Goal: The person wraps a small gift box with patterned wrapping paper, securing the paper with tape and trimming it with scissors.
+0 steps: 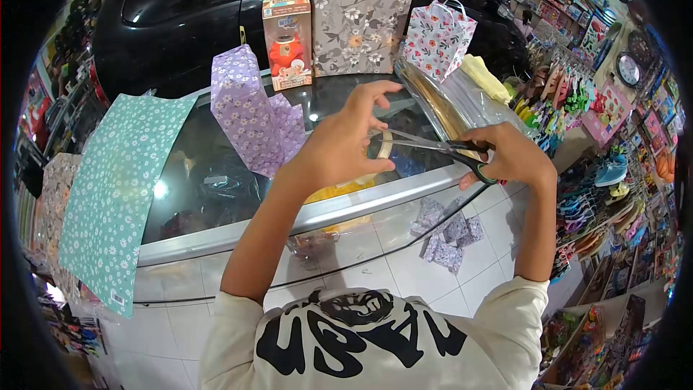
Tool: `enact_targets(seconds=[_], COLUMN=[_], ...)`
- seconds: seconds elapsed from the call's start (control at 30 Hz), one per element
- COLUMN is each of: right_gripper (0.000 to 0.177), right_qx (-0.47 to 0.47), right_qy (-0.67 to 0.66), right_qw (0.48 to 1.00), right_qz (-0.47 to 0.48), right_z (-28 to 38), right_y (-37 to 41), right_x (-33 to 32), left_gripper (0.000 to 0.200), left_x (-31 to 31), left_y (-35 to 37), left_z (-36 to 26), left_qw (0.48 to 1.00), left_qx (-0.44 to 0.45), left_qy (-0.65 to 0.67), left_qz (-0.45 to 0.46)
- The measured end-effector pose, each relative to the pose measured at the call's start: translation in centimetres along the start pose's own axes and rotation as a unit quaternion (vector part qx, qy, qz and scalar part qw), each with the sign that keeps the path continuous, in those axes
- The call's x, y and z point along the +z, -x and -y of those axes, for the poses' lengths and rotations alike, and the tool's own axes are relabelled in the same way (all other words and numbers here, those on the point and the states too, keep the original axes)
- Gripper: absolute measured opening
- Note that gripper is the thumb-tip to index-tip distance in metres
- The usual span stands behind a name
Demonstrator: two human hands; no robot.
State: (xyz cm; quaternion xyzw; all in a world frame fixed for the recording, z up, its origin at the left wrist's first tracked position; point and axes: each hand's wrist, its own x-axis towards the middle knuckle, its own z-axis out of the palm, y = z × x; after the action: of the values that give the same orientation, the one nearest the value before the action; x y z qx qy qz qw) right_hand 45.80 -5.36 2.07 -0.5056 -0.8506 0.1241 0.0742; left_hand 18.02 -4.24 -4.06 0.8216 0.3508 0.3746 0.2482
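My left hand (338,143) is curled around a small roll of clear tape (386,145), its thumb below and its index finger raised above. In my right hand (514,153) is a pair of scissors (469,163) with dark green and black handles. The blades are parted and point left, their tips right at the tape roll. Both hands are over the glass counter (209,180). Behind my left hand a purple daisy-patterned wrapped box (242,105) stands on the glass.
Along the back stand a boxed red toy (289,47), a large grey floral wrapped gift (361,29) and a floral paper bag (439,42). Clear plastic sleeves (462,105) lie at right. Green daisy paper (123,180) drapes over the left end. Crumpled wrapping scraps (446,235) lie on the floor.
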Motion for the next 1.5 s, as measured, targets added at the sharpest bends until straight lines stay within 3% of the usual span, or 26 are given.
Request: enact_targets(seconds=[0.13, 0.17, 0.27, 0.37, 0.47, 0.5, 0.57, 0.6, 0.67, 0.7, 0.73, 0.8, 1.0, 1.3, 1.4, 1.43, 1.5], right_gripper=[0.057, 0.052, 0.047, 0.046, 0.046, 0.042, 0.034, 0.03, 0.024, 0.022, 0.024, 0.025, 0.016, 0.014, 0.011, 0.007, 0.007], right_qx=[0.099, 0.08, 0.107, 0.12, 0.111, 0.141, -0.076, -0.184, -0.148, -0.12, -0.149, -0.188, -0.179, -0.203, -0.267, -0.271, -0.321], right_qy=[0.033, 0.063, 0.097, 0.061, 0.061, 0.072, 0.057, 0.047, -0.301, -0.462, -0.527, -0.529, -0.59, -0.583, -0.527, -0.501, -0.482], right_qw=[0.994, 0.994, 0.984, 0.986, 0.987, 0.973, 0.995, 0.981, 0.942, 0.878, 0.836, 0.827, 0.787, 0.787, 0.807, 0.822, 0.815], right_qz=[0.004, -0.05, -0.106, -0.101, 0.101, 0.167, 0.032, -0.037, -0.002, 0.019, 0.015, -0.018, -0.006, -0.014, 0.012, 0.015, -0.031], right_z=[-2.4, -4.5, -2.4, 0.4, 1.2, 2.2, 0.8, 1.5, 3.7, 5.4, 6.7, 8.3, 10.1, 13.2, 14.3, 14.8, 16.0], right_y=[1.1, 0.8, -1.3, -3.9, -7.0, -7.5, -8.5, -8.8, -8.6, -8.1, -7.9, -7.9, -10.2, -12.7, -13.1, -13.1, -13.3], right_x=[0.9, 2.7, 5.2, 6.0, 4.7, 3.7, 4.6, 4.3, 4.9, 5.2, 5.9, 7.2, 9.2, 8.5, 6.4, 5.7, 5.5], left_gripper=[0.094, 0.094, 0.089, 0.083, 0.079, 0.075, 0.076, 0.077, 0.078, 0.078, 0.078, 0.078, 0.082, 0.076, 0.065, 0.055, 0.05], left_x=[1.4, 1.7, 1.9, 1.1, 0.3, 0.1, -0.2, -0.3, -0.5, -0.5, -0.7, -1.1, -1.5, -4.3, -6.1, -6.6, -9.1], left_y=[-1.5, -1.6, -1.0, -0.2, 1.3, 1.8, 3.2, 3.8, 4.9, 5.4, 5.8, 6.6, 8.3, 9.3, 9.8, 9.6, 9.6], left_z=[1.3, 2.0, 3.5, 2.7, 1.5, 1.6, 0.9, 0.5, 0.0, -0.1, -0.3, -0.6, -0.2, 0.5, 0.0, -0.1, -0.7], left_qw=[0.99, 0.983, 0.996, 0.996, 0.978, 0.982, 0.974, 0.968, 0.954, 0.944, 0.934, 0.932, 0.934, 0.948, 0.935, 0.912, 0.894], left_qx=[-0.026, -0.042, 0.003, -0.021, -0.038, -0.023, -0.025, -0.019, 0.0, 0.014, 0.028, 0.032, 0.045, 0.076, 0.066, 0.068, 0.001], left_qy=[-0.132, -0.164, -0.085, 0.072, 0.19, 0.17, 0.2, 0.22, 0.267, 0.294, 0.319, 0.315, 0.296, 0.215, 0.234, 0.251, 0.264], left_qz=[0.049, 0.065, -0.007, -0.054, -0.077, -0.079, -0.104, -0.117, -0.139, -0.15, -0.161, -0.176, -0.193, -0.221, -0.258, -0.316, -0.362])
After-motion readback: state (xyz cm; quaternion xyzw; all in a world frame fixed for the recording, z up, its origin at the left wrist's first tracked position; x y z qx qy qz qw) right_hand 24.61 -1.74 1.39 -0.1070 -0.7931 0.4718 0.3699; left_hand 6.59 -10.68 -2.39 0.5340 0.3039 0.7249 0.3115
